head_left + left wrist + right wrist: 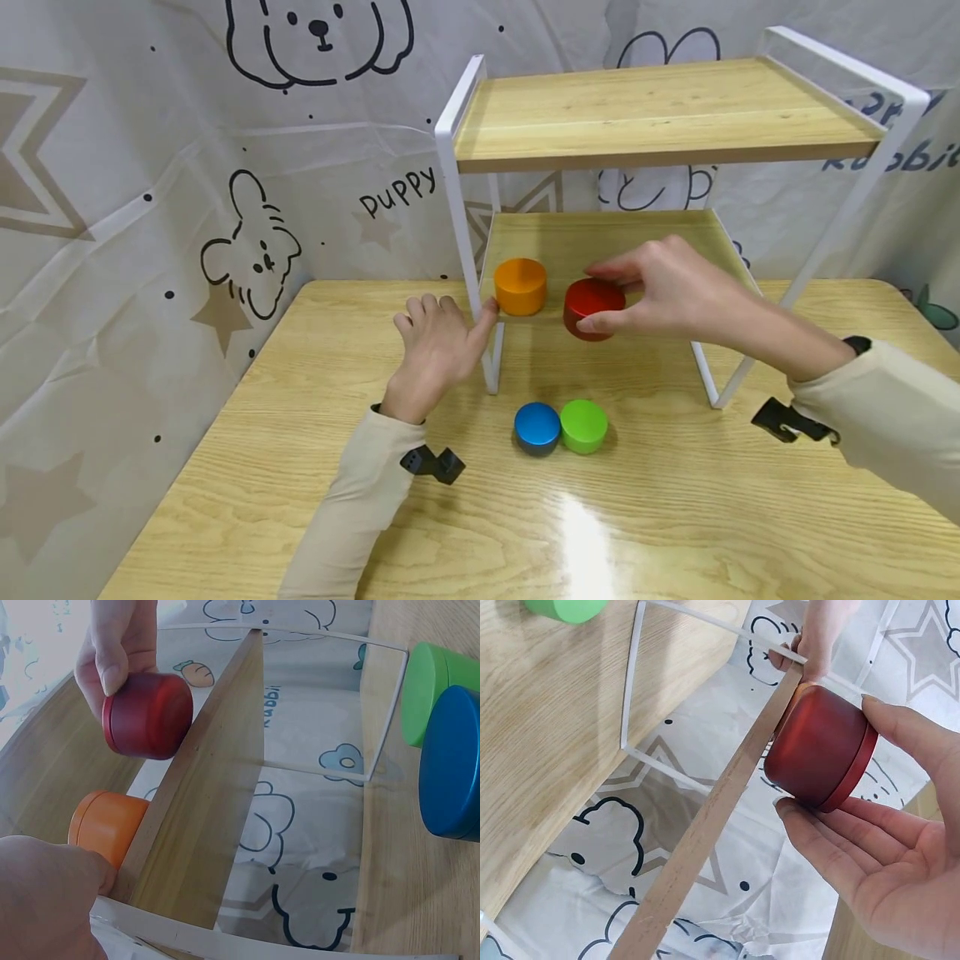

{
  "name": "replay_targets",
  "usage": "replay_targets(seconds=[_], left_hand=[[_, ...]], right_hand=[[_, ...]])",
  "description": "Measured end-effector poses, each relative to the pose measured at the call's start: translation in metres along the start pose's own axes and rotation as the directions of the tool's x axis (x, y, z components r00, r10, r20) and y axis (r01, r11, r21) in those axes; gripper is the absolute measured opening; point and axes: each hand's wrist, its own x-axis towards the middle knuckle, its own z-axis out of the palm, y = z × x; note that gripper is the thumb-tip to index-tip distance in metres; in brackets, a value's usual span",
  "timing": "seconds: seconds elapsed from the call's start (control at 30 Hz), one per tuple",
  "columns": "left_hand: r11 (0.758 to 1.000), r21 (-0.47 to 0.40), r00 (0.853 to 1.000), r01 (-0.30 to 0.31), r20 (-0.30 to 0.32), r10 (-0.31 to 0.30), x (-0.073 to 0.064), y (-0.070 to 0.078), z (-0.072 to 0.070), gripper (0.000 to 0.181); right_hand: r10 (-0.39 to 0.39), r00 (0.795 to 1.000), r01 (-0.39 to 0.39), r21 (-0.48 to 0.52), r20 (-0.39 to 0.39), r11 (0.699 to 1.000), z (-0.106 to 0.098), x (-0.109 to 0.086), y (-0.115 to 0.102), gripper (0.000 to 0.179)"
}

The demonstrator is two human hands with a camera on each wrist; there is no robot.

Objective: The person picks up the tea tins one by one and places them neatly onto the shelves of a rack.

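My right hand (667, 287) pinches a red round lidded tin (592, 302) between thumb and fingers, at the front edge of the rack's lower shelf board (637, 223). Whether the tin's base touches the board cannot be told. On that board, toward its left end, sits an orange round tin (521, 286). My left hand (441, 343) is at the rack's left post, fingers spread outside it and thumb beside the orange tin; the left wrist view shows this hand (52, 889) close against that tin. Below, on the table, a blue tin (537, 427) and a green tin (583, 425) stand side by side.
The white-framed rack has an upper wooden board (660, 108) above both hands. Its left leg (492, 367) and right leg (708, 379) stand on the wooden table (675, 517). A printed cloth (337, 225) hangs behind and at the left.
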Motion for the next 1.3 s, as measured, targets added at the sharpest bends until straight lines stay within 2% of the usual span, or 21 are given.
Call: replay_targets(seconds=[0.27, 0.63, 1.1, 1.3], left_hand=[[1.0, 0.001, 1.0, 0.006, 0.003, -0.006, 0.001, 0.001, 0.0, 0.07], [1.0, -0.001, 1.0, 0.009, 0.003, -0.009, 0.001, 0.001, -0.001, 0.071], [1.0, -0.003, 1.0, 0.011, 0.009, -0.011, 0.0, 0.001, 0.003, 0.071], [1.0, -0.011, 1.0, 0.009, -0.001, -0.009, 0.001, 0.001, 0.002, 0.07]], right_hand=[[0.04, 0.999, -0.04, -0.01, -0.009, 0.999, -0.001, 0.008, 0.006, 0.058], [0.047, 0.999, -0.048, -0.037, -0.018, 0.998, -0.001, 0.015, 0.008, 0.058], [0.061, 0.998, -0.061, -0.009, 0.011, 0.998, -0.001, 0.019, 0.013, 0.062], [0.065, 0.998, -0.064, -0.029, 0.014, 0.998, -0.002, 0.022, 0.015, 0.064]])
